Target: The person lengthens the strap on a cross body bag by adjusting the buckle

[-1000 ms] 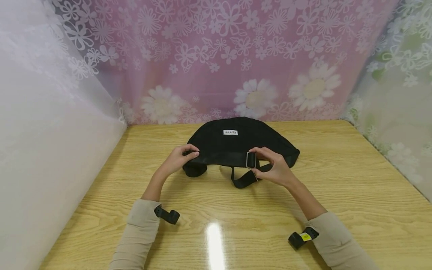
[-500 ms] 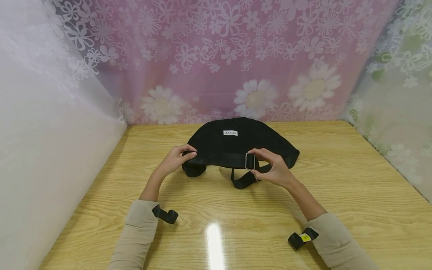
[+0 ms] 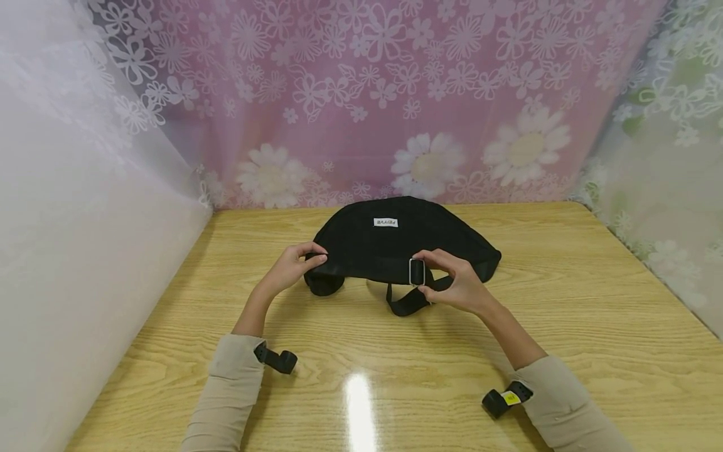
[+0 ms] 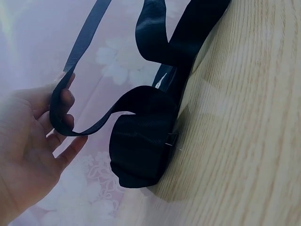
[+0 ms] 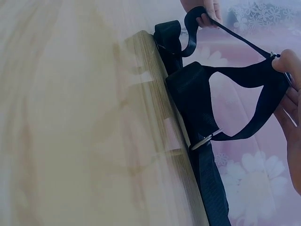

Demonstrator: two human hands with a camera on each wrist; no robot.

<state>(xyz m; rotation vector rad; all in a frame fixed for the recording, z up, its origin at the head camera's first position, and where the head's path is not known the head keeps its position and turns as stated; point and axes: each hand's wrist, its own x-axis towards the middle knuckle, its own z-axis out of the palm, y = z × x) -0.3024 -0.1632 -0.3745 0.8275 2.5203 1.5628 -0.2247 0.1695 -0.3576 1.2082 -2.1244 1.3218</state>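
Observation:
A black fabric shoulder bag (image 3: pixel 407 235) with a small white label (image 3: pixel 386 222) lies at the back of the table. Its strap is raised and stretched between the hands along the bag's near edge. My left hand (image 3: pixel 287 271) pinches the strap (image 4: pixel 84 40), which loops around its fingertips and curls back down to the bag in the left wrist view. The right hand (image 3: pixel 462 284) holds the metal slider buckle (image 3: pixel 410 272) between thumb and fingers. From there a strap loop (image 5: pixel 256 113) runs down to a second metal ring (image 5: pixel 203 141) at the bag.
The wood-grain table (image 3: pixel 361 351) carries a bright light reflection near its front. A pink floral curtain (image 3: pixel 350 94) hangs right behind the bag, and pale sheets close off both sides. Each sleeve cuff has a black wrist device, such as the right one (image 3: pixel 497 402).
The left hand has shifted slightly left with the strap. The buckle has moved a little left and down in the right hand's fingers. The bag stays in place.

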